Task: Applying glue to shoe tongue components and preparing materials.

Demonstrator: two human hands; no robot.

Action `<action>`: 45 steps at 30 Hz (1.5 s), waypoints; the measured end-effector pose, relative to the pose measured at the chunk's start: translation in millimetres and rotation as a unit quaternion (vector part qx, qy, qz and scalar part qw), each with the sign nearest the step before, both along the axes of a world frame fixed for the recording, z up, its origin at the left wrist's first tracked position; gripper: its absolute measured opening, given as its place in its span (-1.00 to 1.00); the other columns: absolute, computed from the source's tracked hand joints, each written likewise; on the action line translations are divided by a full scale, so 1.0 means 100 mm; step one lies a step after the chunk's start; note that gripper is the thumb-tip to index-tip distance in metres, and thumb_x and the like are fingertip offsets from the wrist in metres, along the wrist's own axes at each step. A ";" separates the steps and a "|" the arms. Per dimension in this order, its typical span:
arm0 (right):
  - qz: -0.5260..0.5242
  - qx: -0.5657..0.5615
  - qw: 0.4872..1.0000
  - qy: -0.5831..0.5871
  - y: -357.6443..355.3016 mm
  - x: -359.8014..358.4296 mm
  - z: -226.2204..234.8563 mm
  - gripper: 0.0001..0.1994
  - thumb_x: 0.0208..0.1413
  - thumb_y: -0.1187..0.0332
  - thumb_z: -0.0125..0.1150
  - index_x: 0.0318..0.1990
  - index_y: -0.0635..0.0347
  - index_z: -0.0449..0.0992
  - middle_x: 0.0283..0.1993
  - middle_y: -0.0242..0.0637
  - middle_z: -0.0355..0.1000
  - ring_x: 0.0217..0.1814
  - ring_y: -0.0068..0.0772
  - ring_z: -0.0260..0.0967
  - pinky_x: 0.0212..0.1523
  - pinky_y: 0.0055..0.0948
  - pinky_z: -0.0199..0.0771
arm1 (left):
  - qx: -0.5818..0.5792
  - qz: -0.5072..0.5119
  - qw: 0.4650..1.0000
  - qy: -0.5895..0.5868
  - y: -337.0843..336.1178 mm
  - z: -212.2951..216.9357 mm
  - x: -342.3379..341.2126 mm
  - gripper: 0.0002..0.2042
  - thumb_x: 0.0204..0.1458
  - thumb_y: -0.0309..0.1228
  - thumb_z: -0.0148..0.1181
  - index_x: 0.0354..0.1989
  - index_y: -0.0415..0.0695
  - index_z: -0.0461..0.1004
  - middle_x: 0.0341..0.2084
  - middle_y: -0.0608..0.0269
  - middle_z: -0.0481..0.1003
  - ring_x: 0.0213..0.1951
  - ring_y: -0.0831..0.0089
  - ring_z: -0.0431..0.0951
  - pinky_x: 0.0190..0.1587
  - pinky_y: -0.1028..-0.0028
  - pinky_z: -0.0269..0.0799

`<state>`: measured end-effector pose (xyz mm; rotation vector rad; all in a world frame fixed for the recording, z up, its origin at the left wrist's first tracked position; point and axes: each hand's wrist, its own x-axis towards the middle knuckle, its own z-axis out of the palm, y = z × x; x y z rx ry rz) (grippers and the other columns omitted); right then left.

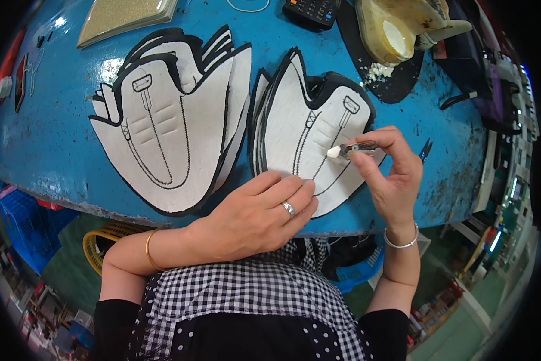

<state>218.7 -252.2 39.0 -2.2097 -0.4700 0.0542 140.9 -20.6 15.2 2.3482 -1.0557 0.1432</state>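
Calculator [310,12], yellow container [376,33] beyond right stack [303,135]

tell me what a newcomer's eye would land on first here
Probably the left stack and right stack of white, black-edged, stitched pieces, side by side on the scuffed blue tabletop. The left hand lies across the right stack's near edge, while the right hand pinches a small silver, white-tipped tool over its top piece. At the table's far right, a stained cream-yellow container also stands out.
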 end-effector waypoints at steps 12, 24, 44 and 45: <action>0.009 -0.100 0.976 -0.192 0.05 0.07 -0.06 -0.77 -0.16 0.46 0.51 -0.29 0.14 0.61 -0.35 -0.39 0.51 -0.35 -0.40 0.37 -0.31 -0.45 0.31 | 0.025 -0.003 0.999 -0.021 -0.03 0.07 0.00 -0.71 -0.06 -0.43 0.22 -0.14 -0.26 0.56 -0.07 0.09 0.52 -0.07 0.30 0.55 -0.02 0.38 0.50; -0.147 0.227 0.961 -0.062 -0.32 0.10 0.05 -0.85 0.31 0.50 0.09 -0.04 0.32 0.47 -0.14 -0.21 0.53 -0.09 -0.55 0.44 -0.04 -0.56 0.43 | -0.182 0.034 0.970 -0.158 0.03 0.35 0.00 -0.69 -0.28 -0.41 0.32 -0.26 -0.13 0.66 -0.58 0.40 0.33 -0.52 0.51 0.43 -0.49 0.54 0.41; -0.078 -0.033 0.991 -0.102 0.11 0.13 -0.20 -0.81 -0.09 0.47 0.47 -0.28 0.18 0.60 -0.40 -0.38 0.47 -0.39 -0.45 0.34 -0.31 -0.47 0.32 | 0.013 -0.011 0.999 0.029 0.07 0.02 0.03 -0.68 -0.05 -0.38 0.28 -0.09 -0.19 0.57 -0.11 0.24 0.48 -0.07 0.33 0.50 0.02 0.32 0.40; -0.067 -0.060 0.984 -0.151 0.10 0.15 -0.19 -0.80 -0.10 0.46 0.48 -0.29 0.17 0.60 -0.39 -0.40 0.48 -0.38 -0.44 0.34 -0.31 -0.46 0.30 | 0.013 -0.010 0.999 0.030 0.07 0.03 0.03 -0.68 -0.05 -0.38 0.28 -0.09 -0.19 0.57 -0.11 0.24 0.48 -0.07 0.33 0.50 0.02 0.32 0.40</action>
